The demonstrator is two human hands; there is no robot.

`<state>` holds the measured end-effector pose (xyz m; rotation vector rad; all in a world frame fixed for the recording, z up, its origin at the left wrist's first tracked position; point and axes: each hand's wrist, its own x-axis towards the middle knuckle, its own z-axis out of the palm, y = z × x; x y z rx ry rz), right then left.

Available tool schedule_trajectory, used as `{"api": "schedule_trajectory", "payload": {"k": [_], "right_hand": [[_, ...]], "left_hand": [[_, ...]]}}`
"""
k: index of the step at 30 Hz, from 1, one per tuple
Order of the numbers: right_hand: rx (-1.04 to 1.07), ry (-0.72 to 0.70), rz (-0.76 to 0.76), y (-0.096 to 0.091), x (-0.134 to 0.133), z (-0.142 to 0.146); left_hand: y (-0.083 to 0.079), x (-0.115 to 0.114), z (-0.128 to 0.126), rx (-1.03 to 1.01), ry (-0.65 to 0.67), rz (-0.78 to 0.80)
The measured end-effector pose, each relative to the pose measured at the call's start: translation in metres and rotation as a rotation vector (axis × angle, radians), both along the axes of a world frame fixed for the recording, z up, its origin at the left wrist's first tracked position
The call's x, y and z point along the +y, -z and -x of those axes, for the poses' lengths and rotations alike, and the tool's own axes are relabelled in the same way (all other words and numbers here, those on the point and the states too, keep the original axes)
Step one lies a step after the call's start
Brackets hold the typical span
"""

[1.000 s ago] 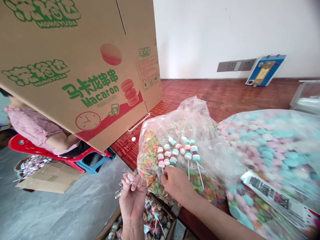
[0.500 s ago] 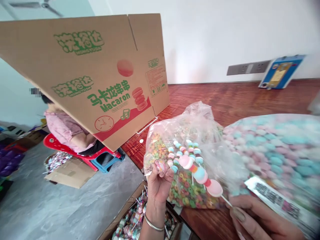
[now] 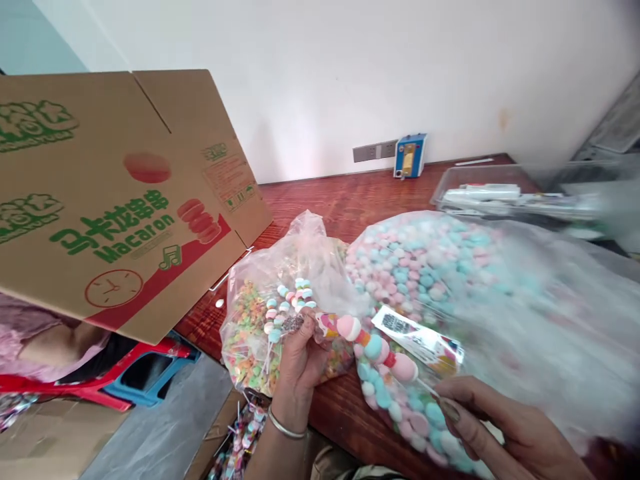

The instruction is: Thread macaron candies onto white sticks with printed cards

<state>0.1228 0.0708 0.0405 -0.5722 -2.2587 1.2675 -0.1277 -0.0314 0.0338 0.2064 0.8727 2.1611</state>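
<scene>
- Your right hand [image 3: 500, 427] is low on the right now, thumb and fingers pinched on the thin white stick of one candy skewer of pink and blue discs [image 3: 381, 350]. A second ago that hand was on the bunch of pastel skewers [image 3: 291, 301] lying on the small clear bag of colourful ring candies [image 3: 250, 327].
- Your left hand [image 3: 300, 353] is curled shut round a small crinkly printed wrapper [image 3: 327, 325]. Half a second ago the wrapper sat apart from the skewer; now the skewer's top end meets it. Can't tell if the tip is inside yet.
- The skewer hangs slanted between your hands, over the near edge of the big clear bag of pink and blue candies [image 3: 450, 280].
- Your view has swung right: the brown cardboard box with green "Macaron" print [image 3: 125, 200] has slid left, and a clear plastic tray [image 3: 480, 193] now shows at the back of the reddish wooden table [image 3: 350, 200].
</scene>
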Motion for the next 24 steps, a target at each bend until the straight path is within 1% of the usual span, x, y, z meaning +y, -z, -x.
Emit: {"api": "schedule_trajectory", "payload": {"k": [3,6,11,15,18,21,24], "right_hand": [[-0.015,0.080,-0.143,-0.001,0.004,-0.017],[-0.042,0.179,-0.244,0.000,0.005,-0.030],[-0.035,0.257,-0.332,0.005,0.008,-0.045],[-0.002,0.282,-0.369,0.009,0.011,-0.055],[0.009,0.320,-0.369,0.009,0.014,-0.060],[-0.027,0.303,-0.322,0.005,0.017,-0.060],[-0.036,0.329,-0.249,0.001,0.019,-0.058]], "left_hand": [[-0.003,0.009,-0.006,0.150,0.048,0.040],[-0.008,0.017,-0.009,0.301,0.081,0.066],[-0.010,0.028,-0.013,0.385,0.103,0.114],[-0.006,0.036,-0.015,0.401,0.100,0.159],[-0.004,0.041,-0.016,0.406,0.120,0.187],[-0.003,0.046,-0.017,0.412,0.149,0.217],[-0.005,0.051,-0.019,0.419,0.163,0.235]]}}
